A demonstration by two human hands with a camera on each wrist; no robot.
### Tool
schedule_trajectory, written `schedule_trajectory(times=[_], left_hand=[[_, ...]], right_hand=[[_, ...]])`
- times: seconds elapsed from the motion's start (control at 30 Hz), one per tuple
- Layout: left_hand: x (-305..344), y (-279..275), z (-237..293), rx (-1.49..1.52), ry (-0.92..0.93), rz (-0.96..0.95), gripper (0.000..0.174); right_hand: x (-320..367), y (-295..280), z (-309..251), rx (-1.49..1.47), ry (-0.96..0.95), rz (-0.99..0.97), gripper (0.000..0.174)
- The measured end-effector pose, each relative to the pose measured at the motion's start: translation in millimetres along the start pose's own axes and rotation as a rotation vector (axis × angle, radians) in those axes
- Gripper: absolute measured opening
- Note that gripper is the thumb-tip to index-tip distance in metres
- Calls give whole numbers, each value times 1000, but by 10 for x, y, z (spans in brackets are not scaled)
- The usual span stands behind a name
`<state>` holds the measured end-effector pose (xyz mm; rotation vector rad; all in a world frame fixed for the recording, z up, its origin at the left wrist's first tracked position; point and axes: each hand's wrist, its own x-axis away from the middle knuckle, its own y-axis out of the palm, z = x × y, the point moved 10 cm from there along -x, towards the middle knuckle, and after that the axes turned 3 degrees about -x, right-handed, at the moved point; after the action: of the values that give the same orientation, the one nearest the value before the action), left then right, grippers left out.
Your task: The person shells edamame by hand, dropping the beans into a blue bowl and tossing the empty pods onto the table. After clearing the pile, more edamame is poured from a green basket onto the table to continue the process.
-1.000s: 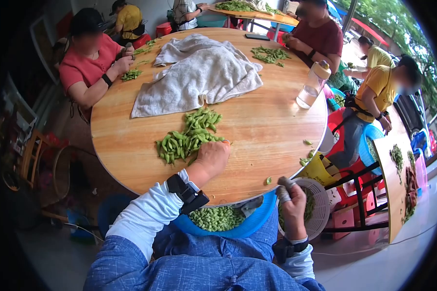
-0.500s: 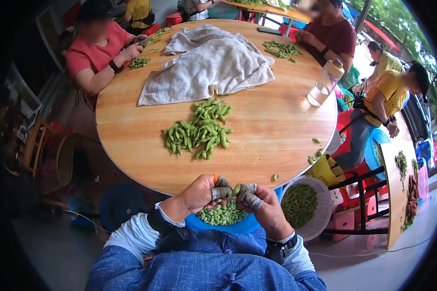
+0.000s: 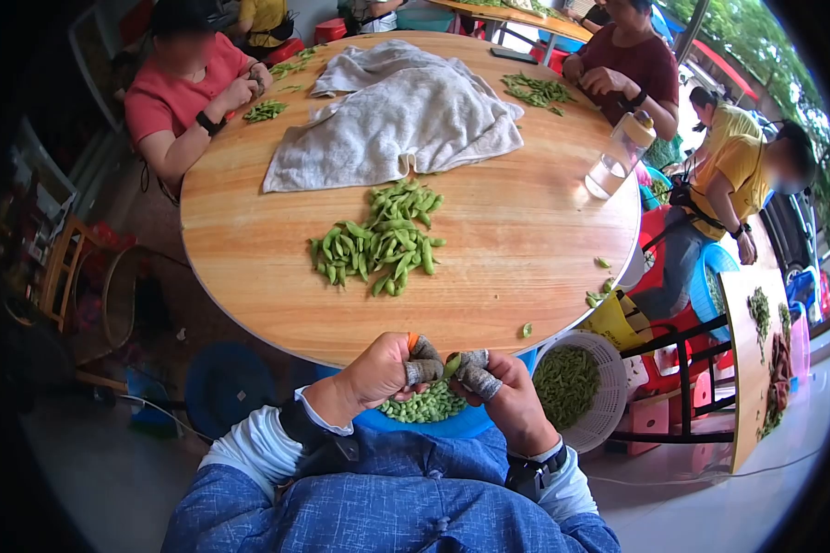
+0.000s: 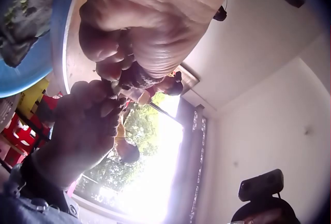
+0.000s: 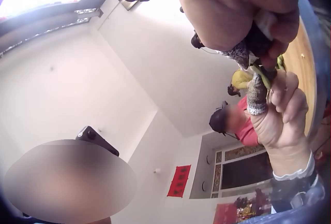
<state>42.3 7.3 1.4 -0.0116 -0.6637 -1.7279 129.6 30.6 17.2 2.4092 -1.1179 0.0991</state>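
Note:
A green pod [image 3: 452, 366] is held between both hands, over a blue basin [image 3: 466, 425] of shelled beans [image 3: 421, 405]. My left hand [image 3: 378, 370] pinches one end, its thumb and a finger wrapped in grey covering. On the other side my right hand [image 3: 512, 396] pinches it too, with similar wrapped digits. In the right wrist view the pod [image 5: 262, 77] shows between the fingers of both hands. A pile of pods [image 3: 378, 241] lies on the round wooden table [image 3: 516, 235] beyond the hands.
Behind the pile a pale towel [image 3: 401, 120] covers the table's middle. A bottle [image 3: 621, 155] stands near the right edge. Right of my legs is a white basket [image 3: 615, 392] with pods. Several people sit around, one in red [image 3: 189, 92] at the left.
My left hand came back from the pile and met my right hand over the basin, with a pod between them. Over the last half second both hands have stayed nearly in place.

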Motion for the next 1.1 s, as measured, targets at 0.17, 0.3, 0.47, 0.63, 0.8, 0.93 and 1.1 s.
schedule_trajectory(times=[0.17, 0.3, 0.47, 0.63, 0.8, 0.93, 1.1], left_hand=[[13, 18, -25, 43, -21, -16, 19], [-10, 28, -122, 136, -52, -80, 20], [-42, -48, -134, -52, -17, 4, 13], [167, 198, 428, -1257, 503, 296, 21], [195, 274, 433, -1167, 740, 255, 17], [78, 109, 253, -651, 550, 94, 18], [-23, 19, -167, 95, 90, 59, 28]], right_hand=[[-4, 22, -4, 4, -5, -52, 16], [6, 20, -35, 28, -46, -51, 16], [-83, -72, 56, 49, -118, 12, 13], [-101, -101, -7, 155, -185, 48, 11], [-105, -47, -5, 116, -209, -49, 14], [-116, 18, 13, 3, -267, -135, 18], [-145, 62, 51, -62, -315, -201, 17]])
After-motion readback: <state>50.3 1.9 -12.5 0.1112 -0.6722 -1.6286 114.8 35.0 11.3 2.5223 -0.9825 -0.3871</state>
